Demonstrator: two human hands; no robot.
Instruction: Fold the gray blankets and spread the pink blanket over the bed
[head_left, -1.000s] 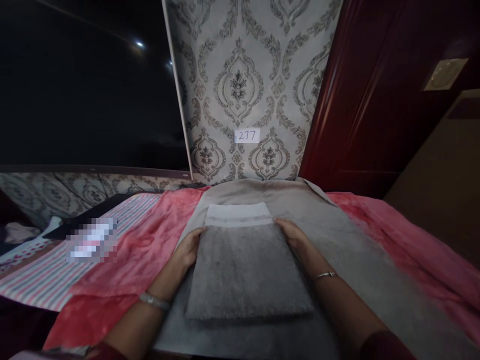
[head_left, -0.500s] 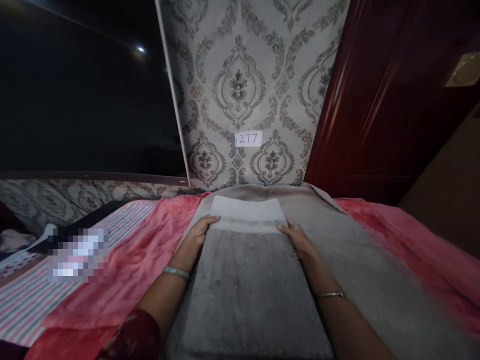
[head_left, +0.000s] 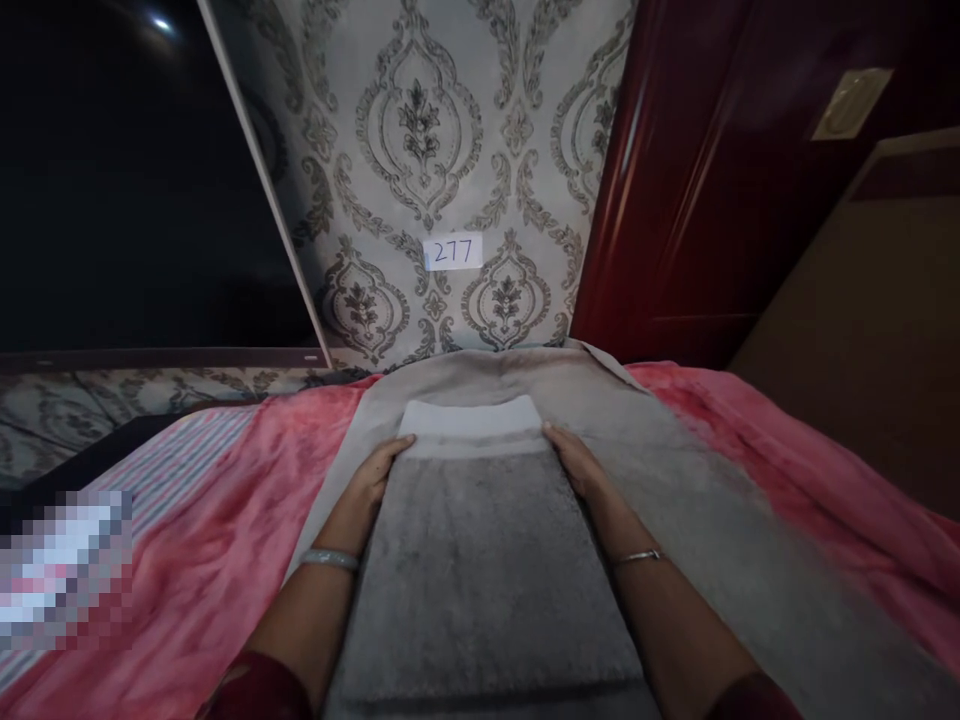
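Hands (head_left: 371, 480) (head_left: 574, 465) grip folded grey towel (head_left: 480, 560) sides.

Bare forearms on both sides, with jewellery at each wrist. The left hand (head_left: 373, 478) has a wide bangle (head_left: 331, 560), a flat silvery band with a bit of shine. The right hand (head_left: 576, 466) has a thin bangle (head_left: 637, 556), also silvery, more like a slim wire hoop. Both sleeves are dark maroon and only peek in at the bottom edge. The left sleeve (head_left: 255, 690) seems to have a faint pattern, while the right sleeve (head_left: 754, 698) is too dark to tell.
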